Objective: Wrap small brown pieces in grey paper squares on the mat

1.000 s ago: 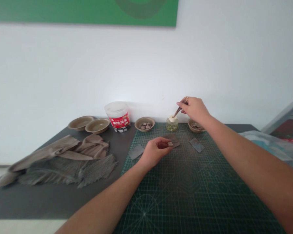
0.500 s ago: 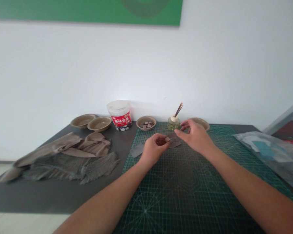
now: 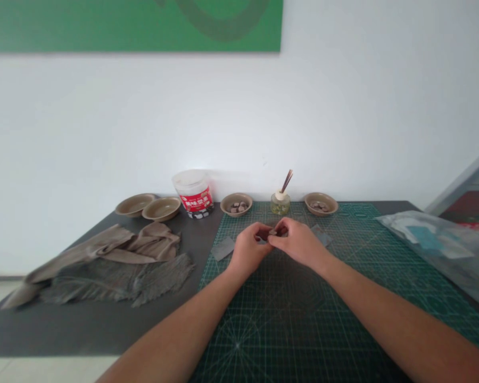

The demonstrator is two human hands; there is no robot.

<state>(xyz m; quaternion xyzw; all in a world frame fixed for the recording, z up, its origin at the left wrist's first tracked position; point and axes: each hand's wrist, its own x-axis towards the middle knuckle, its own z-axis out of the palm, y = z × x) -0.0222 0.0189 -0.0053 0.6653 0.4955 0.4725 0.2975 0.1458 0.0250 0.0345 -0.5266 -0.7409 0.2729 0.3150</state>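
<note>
Over the green cutting mat (image 3: 303, 330), my left hand (image 3: 248, 249) and my right hand (image 3: 301, 243) meet with fingertips together. Pinched between them is a small brownish piece (image 3: 273, 232); the fingers cover most of it, and its exact kind does not show. A thin grey square (image 3: 222, 248) lies on the mat left of my left hand. Another flat greyish piece (image 3: 322, 236) shows past my right hand. Behind the hands, one bowl (image 3: 236, 198) contains several brown chunks, and a second bowl (image 3: 321, 197) also has small brown pieces in it.
A reed diffuser (image 3: 280, 203) stands between these bowls. Left of them are a lidded plastic tub (image 3: 193, 194) and two more bowls (image 3: 135, 204). Crumpled brown cloth (image 3: 151, 244) and a frayed grey cloth (image 3: 163, 276) cover the left side. A clear plastic bag (image 3: 443, 239) lies right.
My right hand has come left and down from near the right bowl to meet my left hand at the small piece. The view has shifted slightly.
</note>
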